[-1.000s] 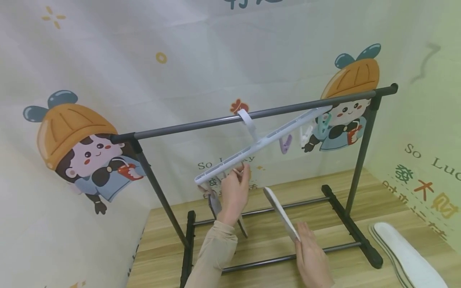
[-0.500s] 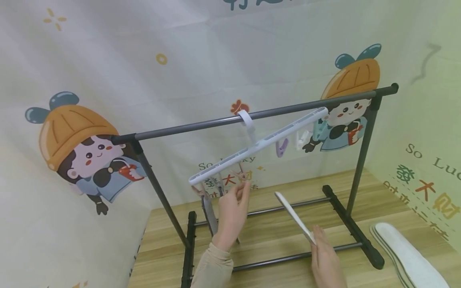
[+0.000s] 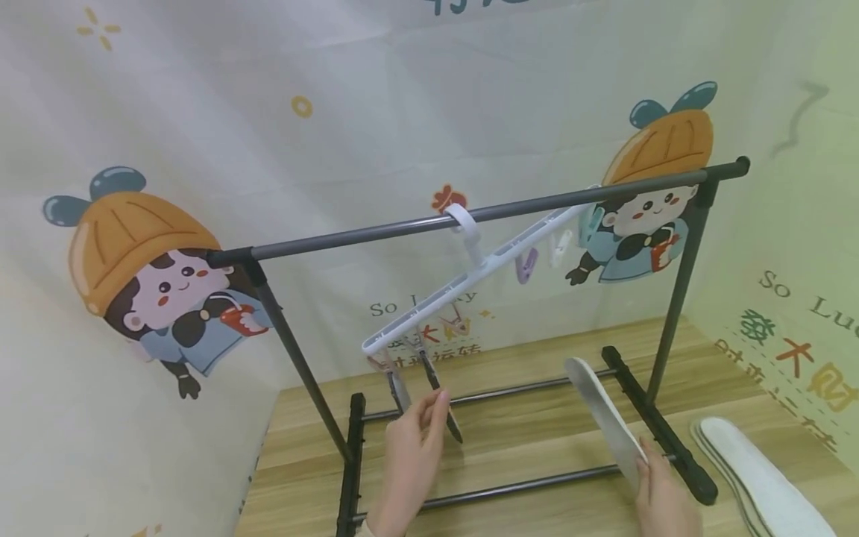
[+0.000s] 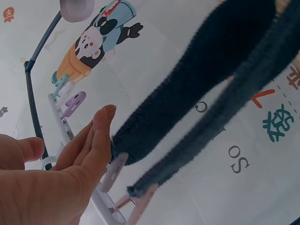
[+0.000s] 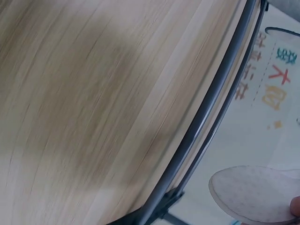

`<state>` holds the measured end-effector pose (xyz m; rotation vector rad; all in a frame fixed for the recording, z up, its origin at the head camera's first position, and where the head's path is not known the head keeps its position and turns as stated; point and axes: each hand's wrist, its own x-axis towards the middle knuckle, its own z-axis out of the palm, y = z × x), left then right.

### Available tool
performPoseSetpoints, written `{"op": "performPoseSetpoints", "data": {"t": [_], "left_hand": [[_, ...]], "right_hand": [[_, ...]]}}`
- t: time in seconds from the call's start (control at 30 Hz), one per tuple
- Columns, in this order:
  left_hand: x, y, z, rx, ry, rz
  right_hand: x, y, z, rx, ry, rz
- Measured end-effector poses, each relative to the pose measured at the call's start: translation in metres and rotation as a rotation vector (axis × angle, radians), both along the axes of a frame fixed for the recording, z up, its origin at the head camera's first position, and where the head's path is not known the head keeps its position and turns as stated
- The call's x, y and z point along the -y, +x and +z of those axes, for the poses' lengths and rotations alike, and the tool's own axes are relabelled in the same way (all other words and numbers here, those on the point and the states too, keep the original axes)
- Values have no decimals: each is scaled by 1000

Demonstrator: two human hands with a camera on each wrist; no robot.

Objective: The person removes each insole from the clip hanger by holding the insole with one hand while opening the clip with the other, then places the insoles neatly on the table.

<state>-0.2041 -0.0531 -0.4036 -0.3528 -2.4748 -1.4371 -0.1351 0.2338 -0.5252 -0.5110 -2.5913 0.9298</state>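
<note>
My left hand (image 3: 412,455) holds nothing. Its fingers extend beside the hanging dark insoles in the left wrist view, where the hand (image 4: 70,173) shows large. A white clip hanger (image 3: 429,304) hangs tilted from the rack's bar, left end low. Two dark fuzzy insoles, a nearer one (image 4: 197,79) and a second one (image 4: 211,117), hang from clips at that low end. A pink clip (image 3: 456,321) beside them holds nothing. At the lower right, my right hand (image 3: 664,496) grips a pale insole (image 3: 607,418) by its lower end; the insole (image 5: 255,192) also shows in the right wrist view.
A black rack (image 3: 376,235) stands on the wooden table (image 3: 523,425), its base bars crossing low. A small stack of white insoles (image 3: 758,470) lies at the right. Purple (image 3: 526,265), white (image 3: 560,247) and green (image 3: 590,226) clips hang on the hanger's right half. Printed cloth (image 3: 376,134) hangs behind.
My left hand has let go of the pink clip and dropped down from the hanger. My right hand has moved right with the pale insole. The hanger has swung slightly.
</note>
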Motion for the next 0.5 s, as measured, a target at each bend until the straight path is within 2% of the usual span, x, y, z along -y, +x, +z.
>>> {"op": "performPoseSetpoints", "data": {"t": [0.07,0.17,0.33,0.5], "left_hand": [[3,5,-3,37,-4,-4],[7,11,-6,58,-14,4],[11,19,-9,39,2,25],[13,24,-8,66,-6,55]], "right_hand": [[-7,2,0,-23,21,-29],[-17,5,2,-11,31,-55],[-38,9,2,-34,35,-102],[-68,17,2,50,29,-164]]}}
